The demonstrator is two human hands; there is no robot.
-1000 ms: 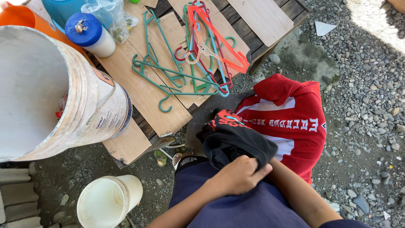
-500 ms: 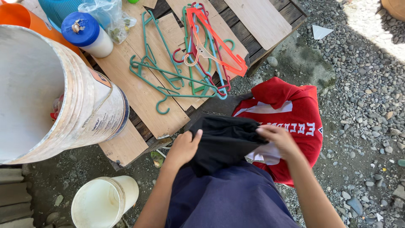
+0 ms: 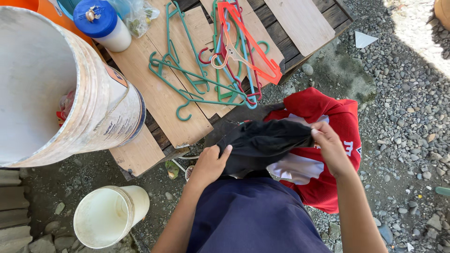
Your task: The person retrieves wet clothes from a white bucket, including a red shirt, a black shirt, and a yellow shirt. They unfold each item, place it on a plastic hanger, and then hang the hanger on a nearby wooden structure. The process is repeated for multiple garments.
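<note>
Gripped at both ends, a black garment [image 3: 265, 143] is stretched over the lap: the left hand [image 3: 208, 164] is clenched on its 9 o'clock edge, the right hand [image 3: 330, 145] pinched on its 3 o'clock edge. It looks soft, light and limp, best taken by the hems. A red-and-white shirt [image 3: 335, 117] lies beneath; rigid plastic hangers [image 3: 218, 65] rest at 12 o'clock on wooden boards [image 3: 159, 100].

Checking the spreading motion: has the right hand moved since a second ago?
Yes. The right hand moved rightward, from over the lap to over the red shirt, stretching the black garment.
</note>
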